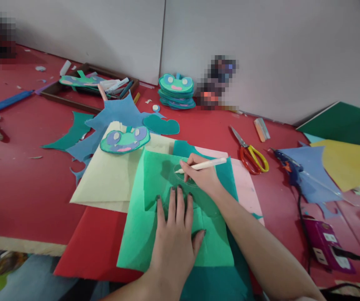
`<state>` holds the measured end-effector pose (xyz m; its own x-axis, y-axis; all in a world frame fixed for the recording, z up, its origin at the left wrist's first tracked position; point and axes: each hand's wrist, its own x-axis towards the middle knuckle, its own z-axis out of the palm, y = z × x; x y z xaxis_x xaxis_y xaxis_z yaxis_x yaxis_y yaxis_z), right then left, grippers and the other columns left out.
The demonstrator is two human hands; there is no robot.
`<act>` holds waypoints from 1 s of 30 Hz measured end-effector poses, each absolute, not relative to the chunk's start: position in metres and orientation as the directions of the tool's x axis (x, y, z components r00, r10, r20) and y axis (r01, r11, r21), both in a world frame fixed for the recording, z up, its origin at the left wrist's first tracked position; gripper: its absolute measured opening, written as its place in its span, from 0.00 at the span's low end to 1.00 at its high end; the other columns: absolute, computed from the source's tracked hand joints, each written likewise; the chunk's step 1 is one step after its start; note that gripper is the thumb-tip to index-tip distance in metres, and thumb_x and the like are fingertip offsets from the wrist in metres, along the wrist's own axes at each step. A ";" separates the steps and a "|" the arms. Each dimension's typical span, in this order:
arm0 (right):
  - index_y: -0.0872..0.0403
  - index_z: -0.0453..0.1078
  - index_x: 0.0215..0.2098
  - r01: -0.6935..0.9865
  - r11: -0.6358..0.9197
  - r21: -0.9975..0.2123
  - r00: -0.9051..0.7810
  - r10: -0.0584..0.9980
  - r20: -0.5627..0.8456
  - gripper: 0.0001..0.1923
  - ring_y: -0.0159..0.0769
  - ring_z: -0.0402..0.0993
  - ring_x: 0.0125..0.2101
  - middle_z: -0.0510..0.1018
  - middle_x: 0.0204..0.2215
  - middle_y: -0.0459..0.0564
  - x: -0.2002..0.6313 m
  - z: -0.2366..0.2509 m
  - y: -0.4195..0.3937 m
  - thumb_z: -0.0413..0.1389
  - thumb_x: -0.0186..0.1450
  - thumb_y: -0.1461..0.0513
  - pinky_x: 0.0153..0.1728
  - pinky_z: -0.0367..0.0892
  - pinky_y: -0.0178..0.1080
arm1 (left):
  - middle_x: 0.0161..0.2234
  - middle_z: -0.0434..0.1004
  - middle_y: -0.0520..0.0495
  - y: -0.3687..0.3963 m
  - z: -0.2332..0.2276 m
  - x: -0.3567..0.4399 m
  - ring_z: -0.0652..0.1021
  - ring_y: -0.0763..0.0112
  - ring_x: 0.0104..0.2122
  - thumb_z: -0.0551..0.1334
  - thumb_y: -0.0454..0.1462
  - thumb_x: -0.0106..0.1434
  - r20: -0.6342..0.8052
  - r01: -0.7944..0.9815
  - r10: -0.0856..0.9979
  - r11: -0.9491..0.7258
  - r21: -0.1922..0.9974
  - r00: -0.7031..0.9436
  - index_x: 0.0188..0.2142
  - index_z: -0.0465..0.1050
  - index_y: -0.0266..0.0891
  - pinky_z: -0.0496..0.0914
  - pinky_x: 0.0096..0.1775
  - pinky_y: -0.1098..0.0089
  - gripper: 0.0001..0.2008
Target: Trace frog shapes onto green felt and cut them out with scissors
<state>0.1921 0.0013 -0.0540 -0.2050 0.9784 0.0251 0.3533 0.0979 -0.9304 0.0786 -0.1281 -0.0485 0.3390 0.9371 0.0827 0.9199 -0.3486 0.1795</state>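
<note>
My right hand [203, 173] grips a white marker pen [211, 163], its tip touching a green felt sheet [159, 167]. A faint pale outline runs on the felt around the tip, partly hidden by my fingers. Flat on the same sheet lies my left hand [175, 234], fingers stretched out and thumb apart. Beneath are teal [220, 280], pink [245, 184], cream [111, 179] and red [101, 242] sheets. On the cream sheet, up and left of my hands, rests a green frog-like face cutout [124, 140] with purple eye patches.
Behind are a stack of similar face cutouts [176, 92] and a brown wooden frame [70, 102] with pens. Scissors [250, 152], a glue gun [289, 165] and a purple power strip [327, 242] with cords lie to the right. Blue felt scraps [114, 115] spread at left.
</note>
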 end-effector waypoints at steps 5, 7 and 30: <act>0.51 0.57 0.21 0.371 0.095 -0.924 -0.178 0.984 0.029 0.17 0.30 0.66 0.16 0.70 0.13 0.41 0.191 -0.051 0.001 0.52 0.62 0.53 0.21 0.60 0.33 | 0.63 0.49 0.34 -0.128 -0.049 0.079 0.51 0.49 0.62 0.41 0.48 0.66 0.084 0.921 0.938 -0.346 0.181 0.336 0.61 0.52 0.34 0.50 0.57 0.42 0.30; 0.51 0.57 0.21 0.380 0.107 -0.919 -0.174 0.984 0.042 0.17 0.30 0.66 0.17 0.70 0.13 0.41 0.191 -0.050 0.001 0.52 0.62 0.52 0.22 0.61 0.33 | 0.63 0.49 0.35 -0.128 -0.049 0.079 0.51 0.49 0.62 0.41 0.48 0.66 0.085 0.921 0.939 -0.344 0.181 0.334 0.61 0.52 0.34 0.51 0.57 0.42 0.30; 0.51 0.57 0.20 0.413 0.137 -0.900 -0.118 0.988 0.097 0.16 0.30 0.65 0.17 0.70 0.13 0.41 0.190 -0.047 -0.001 0.52 0.63 0.55 0.23 0.62 0.34 | 0.63 0.49 0.35 -0.129 -0.050 0.079 0.51 0.49 0.62 0.42 0.48 0.65 0.088 0.921 0.939 -0.344 0.183 0.333 0.62 0.52 0.34 0.50 0.57 0.42 0.30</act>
<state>0.1899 -0.0007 -0.0472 -0.1181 0.9883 0.0967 0.4127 0.1375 -0.9004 0.0786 -0.1288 -0.0495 0.3330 0.9388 0.0883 0.9210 -0.3439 0.1832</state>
